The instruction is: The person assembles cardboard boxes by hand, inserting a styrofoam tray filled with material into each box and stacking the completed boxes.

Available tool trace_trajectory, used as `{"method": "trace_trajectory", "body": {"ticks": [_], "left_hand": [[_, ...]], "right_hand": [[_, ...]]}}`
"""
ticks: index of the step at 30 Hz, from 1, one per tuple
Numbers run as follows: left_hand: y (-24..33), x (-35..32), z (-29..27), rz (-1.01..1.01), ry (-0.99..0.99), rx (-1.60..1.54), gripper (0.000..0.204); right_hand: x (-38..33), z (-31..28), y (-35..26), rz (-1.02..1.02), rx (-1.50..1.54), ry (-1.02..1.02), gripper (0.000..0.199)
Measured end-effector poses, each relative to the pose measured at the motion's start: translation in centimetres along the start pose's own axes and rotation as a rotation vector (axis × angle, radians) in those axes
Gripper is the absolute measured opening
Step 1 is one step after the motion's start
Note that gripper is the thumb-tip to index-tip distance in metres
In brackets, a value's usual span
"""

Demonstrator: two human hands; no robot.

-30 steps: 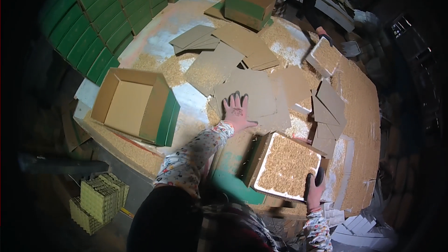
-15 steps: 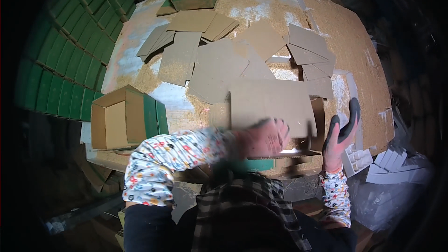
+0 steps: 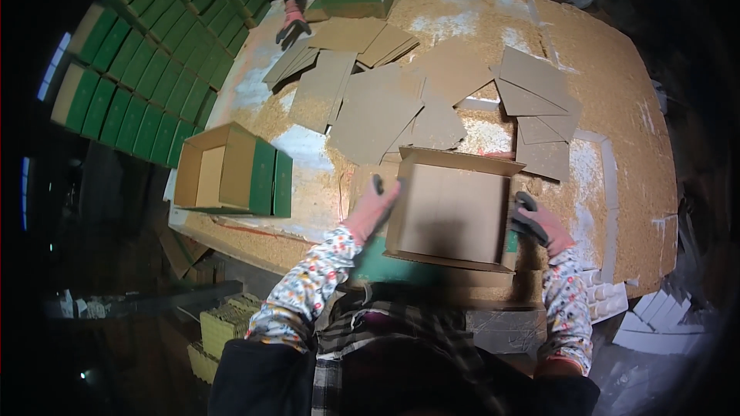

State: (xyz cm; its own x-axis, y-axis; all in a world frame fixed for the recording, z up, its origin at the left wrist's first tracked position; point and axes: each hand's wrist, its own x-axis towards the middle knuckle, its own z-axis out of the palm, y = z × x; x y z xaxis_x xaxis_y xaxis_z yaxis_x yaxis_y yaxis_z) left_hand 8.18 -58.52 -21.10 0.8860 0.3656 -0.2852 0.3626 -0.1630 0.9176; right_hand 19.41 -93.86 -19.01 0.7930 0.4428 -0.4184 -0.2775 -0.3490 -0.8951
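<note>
Cardboard sheet [image 3: 455, 204] now sits flat inside the open-topped cardboard box [image 3: 462, 160]; half a second ago left hand [image 3: 371, 209] was over it, and before that the tan loose fill was bare. Reads as fill covered. Box is at the near edge of the counter [image 3: 617, 81]. Left fingers at left wall, right hand [image 3: 546, 225] fingers curled by right wall; can't tell if either's clamped.

L cam, 1 of 2 head-worn fisheyes, looked down & fwd. from above the near edge of the table [image 3: 609, 54], mid-frame. L hand [image 3: 371, 209] & R hand [image 3: 542, 226] showed near, lower ctr.; green boxes [image 3: 146, 62], upper L, farther off.
</note>
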Motion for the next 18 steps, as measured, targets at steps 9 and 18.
{"method": "trace_trajectory", "body": {"ticks": [9,18], "left_hand": [[-0.2,-2.9,-5.9,0.105,-0.064,-0.093,0.053],[-15.2,-5.7,-39.5,0.139,1.477,-0.3,0.048]], "right_hand": [[-1.1,11.0,-2.0,-0.177,0.377,-0.077,0.062],[9.3,34.5,-14.2,-0.789,-0.179,0.021,0.055]]}}
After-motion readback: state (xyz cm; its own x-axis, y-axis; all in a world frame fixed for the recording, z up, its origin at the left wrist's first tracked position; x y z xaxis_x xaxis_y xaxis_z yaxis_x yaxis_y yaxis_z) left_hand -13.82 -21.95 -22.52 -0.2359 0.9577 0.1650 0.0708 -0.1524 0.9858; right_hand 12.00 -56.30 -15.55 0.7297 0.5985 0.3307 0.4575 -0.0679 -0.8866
